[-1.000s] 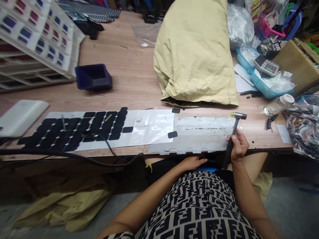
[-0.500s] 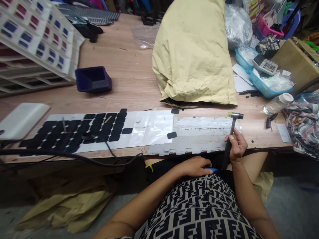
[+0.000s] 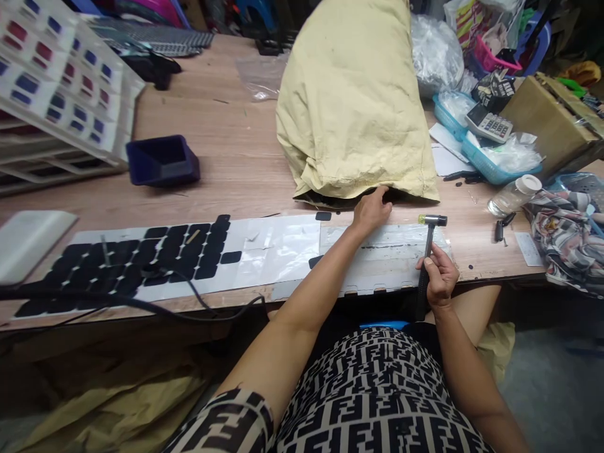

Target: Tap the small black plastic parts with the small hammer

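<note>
My left hand [image 3: 372, 211] is at the open mouth of a large pale-yellow sack [image 3: 353, 100], its fingers closed at the lower edge. The sack's lip is raised there and dark inside; what lies within is hidden. In my right hand [image 3: 441, 277] is a small hammer [image 3: 430, 251], held upright by its black handle. Its metal head has a yellow face on the left. Under my left forearm and beside the hammer lies a worn grey-white board [image 3: 401, 251] along the table edge. A white sheet [image 3: 283, 245] with rows of black rounded pieces [image 3: 174, 248] extends left.
A dark purple bin [image 3: 163, 162] and a white crate [image 3: 70, 82] stand at left. A black cable [image 3: 117, 302] crosses the front edge. At right are blue baskets [image 3: 504, 160], a calculator [image 3: 488, 123], a clear bottle [image 3: 514, 195] and a crumpled checked cloth [image 3: 561, 233].
My left hand has moved from my lap up and forward to the sack's mouth, where the edge is now lifted. The right hand still holds the hammer. The view has shifted slightly right.
</note>
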A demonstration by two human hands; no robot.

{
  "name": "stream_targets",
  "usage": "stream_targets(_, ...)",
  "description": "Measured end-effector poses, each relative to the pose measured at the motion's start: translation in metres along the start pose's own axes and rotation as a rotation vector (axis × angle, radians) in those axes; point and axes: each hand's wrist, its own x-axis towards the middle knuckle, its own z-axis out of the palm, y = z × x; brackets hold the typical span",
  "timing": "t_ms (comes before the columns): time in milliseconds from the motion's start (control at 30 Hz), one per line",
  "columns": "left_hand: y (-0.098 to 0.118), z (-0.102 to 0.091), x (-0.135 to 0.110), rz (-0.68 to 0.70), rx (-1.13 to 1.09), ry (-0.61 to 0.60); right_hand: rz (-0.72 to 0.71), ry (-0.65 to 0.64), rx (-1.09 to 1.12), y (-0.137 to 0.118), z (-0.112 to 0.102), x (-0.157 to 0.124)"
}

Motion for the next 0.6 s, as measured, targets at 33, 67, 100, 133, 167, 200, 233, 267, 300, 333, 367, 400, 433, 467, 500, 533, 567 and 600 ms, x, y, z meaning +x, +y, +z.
stream_targets(33,0.0,0.002,0.004,-0.003,0.027,0.017,0.0,-0.005,-0.004,0.001,0.0,0.0)
stream_targets(67,0.0,0.003,0.008,-0.006,0.056,0.03,0.002,-0.008,-0.008,0.002,-0.001,-0.001)
stream_targets(100,0.0,0.004,0.011,-0.013,0.086,0.037,0.004,-0.011,-0.012,0.002,-0.001,-0.001)
stream_targets(133,0.0,0.005,0.013,-0.022,0.115,0.039,0.004,-0.015,-0.015,0.003,-0.001,-0.001)
stream_targets(167,0.0,0.006,0.016,-0.033,0.14,0.042,0.005,-0.02,-0.019,0.003,-0.002,-0.002)
stream_targets(200,-0.001,0.008,0.018,-0.043,0.16,0.048,0.005,-0.028,-0.022,0.004,-0.002,-0.002)
stream_targets(233,-0.001,0.01,0.02,-0.052,0.174,0.057,0.005,-0.037,-0.025,0.004,-0.002,-0.002)
stream_targets(267,-0.001,0.012,0.022,-0.061,0.184,0.066,0.003,-0.044,-0.026,0.004,-0.003,-0.002)
stream_targets(300,-0.001,0.013,0.023,-0.071,0.19,0.071,0.0,-0.048,-0.026,0.004,-0.003,-0.001)
stream_targets(333,-0.001,0.013,0.022,-0.079,0.19,0.072,-0.004,-0.05,-0.023,0.005,-0.003,-0.001)
stream_targets(367,-0.001,0.011,0.021,-0.087,0.186,0.067,-0.007,-0.048,-0.021,0.005,-0.003,-0.001)
stream_targets(400,-0.001,0.008,0.017,-0.093,0.176,0.059,-0.009,-0.045,-0.018,0.005,-0.003,-0.001)
stream_targets(433,-0.001,0.003,0.012,-0.098,0.16,0.051,-0.006,-0.042,-0.018,0.005,-0.003,-0.001)
stream_targets(467,-0.002,-0.004,0.005,-0.101,0.139,0.043,-0.003,-0.042,-0.02,0.005,-0.003,-0.001)
stream_targets(500,-0.004,-0.011,-0.004,-0.103,0.112,0.028,0.001,-0.043,-0.023,0.005,-0.003,-0.001)
stream_targets(533,-0.007,-0.018,-0.014,-0.099,0.078,0.002,0.004,-0.045,-0.028,0.005,-0.003,-0.001)
stream_targets(567,-0.01,-0.025,-0.025,-0.09,0.038,-0.036,0.007,-0.048,-0.034,0.005,-0.003,-0.001)
stream_targets(600,-0.013,-0.03,-0.035,-0.077,-0.005,-0.08,0.006,-0.049,-0.038,0.005,-0.003,-0.001)
